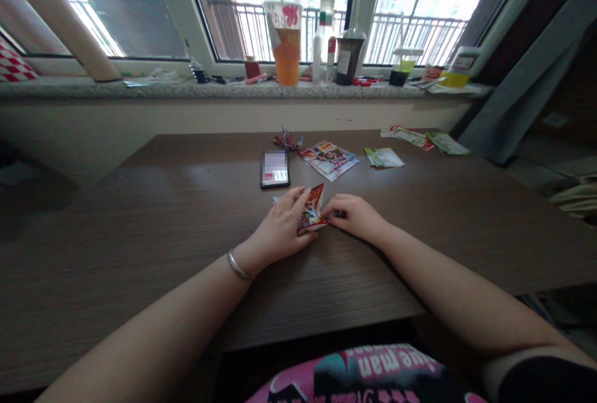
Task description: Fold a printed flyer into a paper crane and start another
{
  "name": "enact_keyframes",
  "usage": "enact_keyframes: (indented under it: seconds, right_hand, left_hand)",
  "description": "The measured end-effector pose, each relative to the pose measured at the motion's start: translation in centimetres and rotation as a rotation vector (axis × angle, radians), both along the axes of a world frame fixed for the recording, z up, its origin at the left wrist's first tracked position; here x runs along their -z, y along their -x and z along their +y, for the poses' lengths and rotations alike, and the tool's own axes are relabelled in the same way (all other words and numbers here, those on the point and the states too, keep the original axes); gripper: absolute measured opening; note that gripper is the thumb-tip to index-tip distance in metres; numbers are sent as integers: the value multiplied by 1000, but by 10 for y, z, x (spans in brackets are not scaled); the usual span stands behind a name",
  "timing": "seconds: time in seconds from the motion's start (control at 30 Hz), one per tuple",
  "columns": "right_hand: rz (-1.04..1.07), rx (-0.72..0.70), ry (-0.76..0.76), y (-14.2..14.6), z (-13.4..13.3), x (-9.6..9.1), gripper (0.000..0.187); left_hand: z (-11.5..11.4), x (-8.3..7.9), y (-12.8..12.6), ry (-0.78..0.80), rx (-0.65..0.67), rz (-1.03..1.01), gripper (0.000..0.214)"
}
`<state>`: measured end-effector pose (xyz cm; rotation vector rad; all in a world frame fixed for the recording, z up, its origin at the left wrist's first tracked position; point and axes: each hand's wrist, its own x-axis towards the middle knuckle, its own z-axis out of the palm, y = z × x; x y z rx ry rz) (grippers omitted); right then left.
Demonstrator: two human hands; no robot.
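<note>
Brown tabletop (186,216), folded paper (314,205) in right hand's (357,213) narrow grip, partly hidden under left hand (283,221), its grip unclear.

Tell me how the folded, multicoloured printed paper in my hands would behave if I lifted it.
The folded, multicoloured printed paper is probably light, since it looks thin. Its creases likely make it stiffer than a flat sheet. The raised flap beside your right hand suggests loose parts might spring open.

Phone (282,177) & papers (329,159) block hands (282,224) fwd; tbl (177,210) passable on L.
</note>
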<state>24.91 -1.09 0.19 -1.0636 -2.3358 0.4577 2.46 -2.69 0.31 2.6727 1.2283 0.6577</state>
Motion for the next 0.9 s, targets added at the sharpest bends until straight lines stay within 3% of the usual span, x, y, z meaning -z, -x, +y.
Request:
enact_keyframes:
  seconds: [0.23, 0.43, 0.9]
  right_hand:
    - [61, -26, -41, 2, -1, 3, 13]
    - [44, -10, -105, 4, -8, -2, 15]
    - [27, 25, -176, 7, -15, -13, 12]
  left_hand:
    - [3, 4, 1, -45, -89, 59, 101]
    - [5, 3, 0, -80, -76, 54, 112]
    - [0, -6, -1, -112, -56, -1, 107]
